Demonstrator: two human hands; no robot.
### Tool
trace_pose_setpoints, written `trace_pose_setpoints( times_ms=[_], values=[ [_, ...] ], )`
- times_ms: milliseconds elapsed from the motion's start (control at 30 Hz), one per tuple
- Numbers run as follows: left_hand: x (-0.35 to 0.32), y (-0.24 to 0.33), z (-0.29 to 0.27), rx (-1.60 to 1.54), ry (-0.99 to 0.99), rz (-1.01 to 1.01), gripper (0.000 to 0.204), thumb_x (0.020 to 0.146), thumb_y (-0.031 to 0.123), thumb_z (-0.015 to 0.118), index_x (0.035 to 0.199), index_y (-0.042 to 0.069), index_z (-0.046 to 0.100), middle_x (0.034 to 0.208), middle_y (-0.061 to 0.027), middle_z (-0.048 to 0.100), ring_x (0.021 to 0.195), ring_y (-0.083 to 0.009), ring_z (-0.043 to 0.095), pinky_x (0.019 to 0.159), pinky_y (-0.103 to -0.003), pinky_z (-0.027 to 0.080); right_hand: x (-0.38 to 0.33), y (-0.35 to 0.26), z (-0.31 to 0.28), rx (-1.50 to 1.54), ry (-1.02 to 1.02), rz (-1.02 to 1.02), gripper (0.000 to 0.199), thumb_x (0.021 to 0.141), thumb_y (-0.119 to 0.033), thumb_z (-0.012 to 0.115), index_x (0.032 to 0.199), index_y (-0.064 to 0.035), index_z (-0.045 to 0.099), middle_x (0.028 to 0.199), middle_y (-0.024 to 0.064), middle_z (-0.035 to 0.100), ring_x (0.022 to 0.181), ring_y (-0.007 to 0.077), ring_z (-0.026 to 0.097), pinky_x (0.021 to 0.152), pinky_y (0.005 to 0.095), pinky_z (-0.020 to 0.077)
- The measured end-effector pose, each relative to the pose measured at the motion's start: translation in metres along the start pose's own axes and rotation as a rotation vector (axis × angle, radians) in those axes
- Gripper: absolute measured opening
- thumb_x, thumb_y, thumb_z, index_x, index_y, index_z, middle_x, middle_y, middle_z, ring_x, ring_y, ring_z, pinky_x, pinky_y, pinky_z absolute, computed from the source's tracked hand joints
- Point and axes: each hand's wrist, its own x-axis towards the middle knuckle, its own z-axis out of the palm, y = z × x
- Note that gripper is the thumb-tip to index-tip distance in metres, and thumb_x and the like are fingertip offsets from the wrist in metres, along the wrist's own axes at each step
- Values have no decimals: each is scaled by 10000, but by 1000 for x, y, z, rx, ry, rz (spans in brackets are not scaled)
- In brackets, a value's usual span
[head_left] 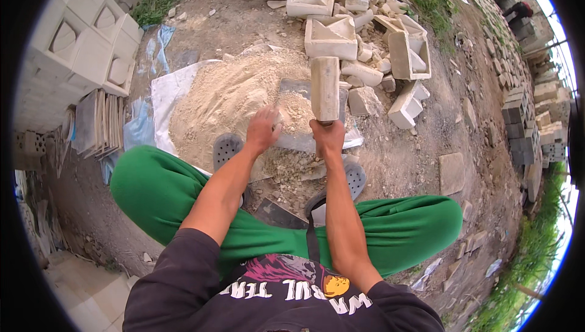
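My right hand (328,135) is closed round the short handle of a mallet. The mallet's thick, dusty, pale head (325,88) points away from me, over the right part of a dark flat slab (295,85). My left hand (263,128) is low at the near edge of a heap of pale crushed stone (225,91), left of the mallet. Its fingers are curled in; a bit of something pale shows by them, too small to name. Crumbs and powder cover much of the slab. The heap lies on a white sheet (164,97).
Broken hollow blocks (331,36) and rubble are piled at the far right. Stacked pale blocks (85,39) and leaning thin boards (100,124) stand at the left. My grey clogs (226,149) flank the work spot. A flat stone (451,173) lies on the right.
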Motion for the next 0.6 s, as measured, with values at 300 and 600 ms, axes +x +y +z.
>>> trace_pose_setpoints(
  times_ms=[300,600],
  values=[
    [0,-9,7,-93,-37,5,530,887,216,669,1390,100,549,1314,-151,591,1199,-344,555,1019,-446,448,-15,24,31,-57,55,-278,245,765,-185,765,878,19,689,785,171,719,770,300,733,683,393,550],
    [4,-4,3,2,-92,-87,504,846,205,709,1331,139,588,1088,-86,624,1056,-302,605,879,-457,506,-18,44,34,-213,-106,175,360,713,-279,762,880,36,713,729,133,712,626,252,700,653,386,553]
  ],
)
